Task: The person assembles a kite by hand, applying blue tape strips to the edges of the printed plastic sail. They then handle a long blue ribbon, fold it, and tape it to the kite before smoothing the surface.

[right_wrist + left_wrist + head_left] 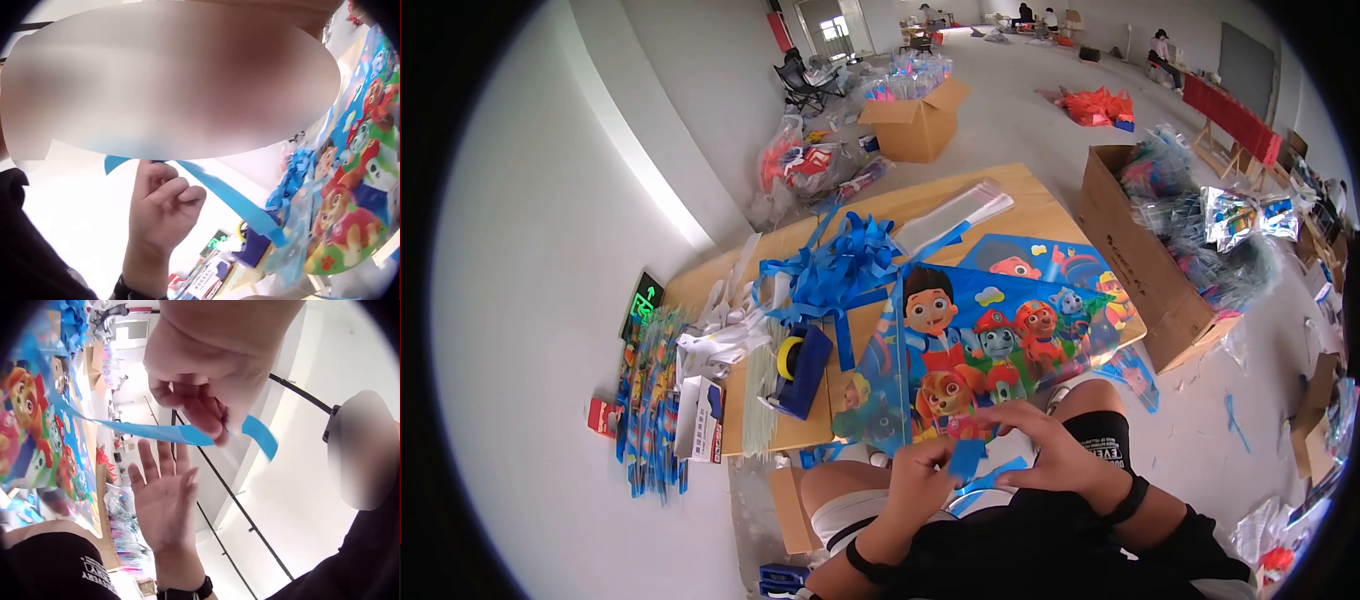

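My left hand [919, 482] pinches a blue ribbon strip [156, 432] between thumb and curled fingers. A short end of the strip sticks out past the fingers; the longer part runs toward a printed plastic sheet [990, 345] with cartoon dogs and a child. Facing the left hand, my right hand [165, 509] has its fingers spread, with nothing in its palm. In the head view the right hand's fingertips overlap the sheet's lower edge. The sheet lies on the wooden table, its near edge toward my lap, over further printed sheets.
Left of the sheet stand a blue tape dispenser [805, 370] and a heap of blue ribbons [840, 265]. White ribbons [725, 330] and clear plastic bags [955, 215] lie on the table [1000, 185]. A large cardboard box [1140, 260] of wrapped goods stands to the right.
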{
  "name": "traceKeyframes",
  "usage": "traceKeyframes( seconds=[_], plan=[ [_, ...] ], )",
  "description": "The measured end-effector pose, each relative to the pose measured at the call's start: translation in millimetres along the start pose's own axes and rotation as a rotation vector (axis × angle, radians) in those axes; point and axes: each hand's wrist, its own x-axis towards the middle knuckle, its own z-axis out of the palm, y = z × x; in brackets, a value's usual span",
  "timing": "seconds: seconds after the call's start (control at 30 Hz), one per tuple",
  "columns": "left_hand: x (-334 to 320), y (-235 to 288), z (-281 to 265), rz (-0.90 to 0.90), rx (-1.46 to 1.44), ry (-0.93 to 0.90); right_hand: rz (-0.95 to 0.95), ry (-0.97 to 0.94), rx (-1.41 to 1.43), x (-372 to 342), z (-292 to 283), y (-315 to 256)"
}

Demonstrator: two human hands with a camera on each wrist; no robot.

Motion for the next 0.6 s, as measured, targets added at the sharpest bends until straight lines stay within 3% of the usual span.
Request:
traceKeyframes(
  seconds=[0.07,0.13,0.2,0.27,0.4,0.6],
  plan=[
    [1.1,-6.0,2.4,-0.018,-0.09,0.047,-0.046,0.037,-0.062,-0.4,13.2,7.9],
    [0.3,-7.4,0.9,-0.035,-0.065,0.045,0.148,0.111,0.177,-2.5,24.9,16.2],
    [-3.5,-7.5,3.1,-0.04,-0.065,0.039,0.119,0.214,0.196,0.8,37.8,20.2],
    [-6.7,-10.1,5.0,-0.048,-0.067,0.03,0.311,0.27,0.26,-0.5,42.0,25.7],
    [-7.1,-28.3,5.9,0.057,0.031,-0.072,0.423,0.279,0.224,-2.4,44.1,26.4],
    [-5.5,-46.0,2.7,0.098,0.019,-0.093,0.43,0.334,0.192,-2.9,52.8,31.1]
  ],
)
